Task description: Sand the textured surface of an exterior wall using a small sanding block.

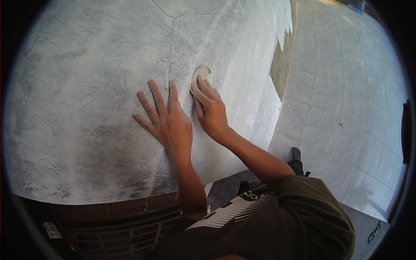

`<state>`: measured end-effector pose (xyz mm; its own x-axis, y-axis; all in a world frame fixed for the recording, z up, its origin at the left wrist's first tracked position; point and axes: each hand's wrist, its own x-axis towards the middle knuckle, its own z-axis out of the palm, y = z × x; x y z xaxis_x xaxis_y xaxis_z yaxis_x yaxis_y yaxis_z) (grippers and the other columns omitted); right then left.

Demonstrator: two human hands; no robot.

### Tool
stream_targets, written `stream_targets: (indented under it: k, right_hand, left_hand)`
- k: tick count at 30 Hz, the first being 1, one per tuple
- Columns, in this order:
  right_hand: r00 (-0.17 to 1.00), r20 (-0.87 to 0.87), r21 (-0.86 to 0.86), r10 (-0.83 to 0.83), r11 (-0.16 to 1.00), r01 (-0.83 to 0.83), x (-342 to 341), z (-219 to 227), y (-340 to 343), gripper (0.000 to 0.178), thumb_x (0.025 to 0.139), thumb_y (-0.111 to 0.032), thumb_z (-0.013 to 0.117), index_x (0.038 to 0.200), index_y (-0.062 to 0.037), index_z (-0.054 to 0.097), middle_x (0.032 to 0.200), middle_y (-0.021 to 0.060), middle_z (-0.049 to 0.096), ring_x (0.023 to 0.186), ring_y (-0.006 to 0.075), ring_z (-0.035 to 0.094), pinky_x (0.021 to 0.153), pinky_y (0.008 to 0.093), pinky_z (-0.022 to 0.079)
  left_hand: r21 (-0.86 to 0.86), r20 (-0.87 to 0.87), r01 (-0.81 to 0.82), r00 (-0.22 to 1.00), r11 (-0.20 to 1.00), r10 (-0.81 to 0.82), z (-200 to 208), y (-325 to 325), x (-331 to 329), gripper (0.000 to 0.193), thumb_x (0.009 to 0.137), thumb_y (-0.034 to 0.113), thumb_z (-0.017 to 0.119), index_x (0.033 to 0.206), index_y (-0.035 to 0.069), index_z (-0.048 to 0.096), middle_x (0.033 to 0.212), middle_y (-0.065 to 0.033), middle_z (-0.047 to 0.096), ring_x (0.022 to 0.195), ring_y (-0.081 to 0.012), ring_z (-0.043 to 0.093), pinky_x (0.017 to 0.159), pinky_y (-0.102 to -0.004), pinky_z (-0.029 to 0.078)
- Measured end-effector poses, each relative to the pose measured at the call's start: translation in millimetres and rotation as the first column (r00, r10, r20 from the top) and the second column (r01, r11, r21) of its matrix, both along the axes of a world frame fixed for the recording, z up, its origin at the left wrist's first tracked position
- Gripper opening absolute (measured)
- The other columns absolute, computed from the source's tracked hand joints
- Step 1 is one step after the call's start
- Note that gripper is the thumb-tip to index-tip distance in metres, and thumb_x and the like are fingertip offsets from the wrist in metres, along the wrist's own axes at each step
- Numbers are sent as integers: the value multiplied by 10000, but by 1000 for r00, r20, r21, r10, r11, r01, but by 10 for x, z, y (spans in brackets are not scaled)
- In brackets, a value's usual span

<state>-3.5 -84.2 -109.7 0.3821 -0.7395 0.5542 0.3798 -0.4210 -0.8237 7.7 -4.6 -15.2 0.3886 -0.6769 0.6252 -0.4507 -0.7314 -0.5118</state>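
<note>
A big wall fills the upper left and the middle of the frame. It is covered in rough white and grey plaster, with thin cracks running through it near the top. At the bottom left, the plaster stops and red bricks show under it. On the right side of the frame there is a floor of pale square tiles, and a dark shoe stands on it low down, right of the middle. The left hand lies flat on the wall in the middle of the frame, with its fingers spread wide and pointing up. Just beside it, a little to the right, the right hand presses a small pale piece of sandpaper against the wall. Its fingers are close together and lie on top of the sandpaper, holding it flat, and the top edge of the sandpaper peeks out above the fingertips. The two hands are almost touching. Both bare arms come up from the bottom of the frame, where a dark green shirt shows.
</note>
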Motion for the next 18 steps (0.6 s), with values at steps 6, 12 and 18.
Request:
stream_targets:
  k: [6,12,18]
  right_hand:
    - [995,-29,36,-95,995,96,-9,104,-204,421,912,3,593,1332,-28,595,1472,218,488,1356,418,465,1104,466,384]
    - [995,-85,-33,58,998,-61,-146,34,293,490,864,-21,616,1350,-75,584,1529,178,432,1376,430,441,1101,602,348]
    - [994,-19,83,-103,991,104,98,126,-344,438,909,24,566,1340,-48,586,1484,204,478,1366,411,450,1124,497,351]
  left_hand:
    - [-6,-7,-1,1000,1000,1,29,-32,-51,546,955,229,581,1482,329,481,1664,-48,217,1536,-368,138,1165,-686,77]
    - [-11,-3,-6,1000,1000,6,-5,-2,1,531,966,239,576,1479,336,484,1665,-45,214,1537,-366,133,1167,-687,67]
    - [-6,-10,11,1000,1000,-11,23,-24,-42,523,966,240,575,1474,333,493,1663,-45,222,1536,-370,136,1162,-693,63]
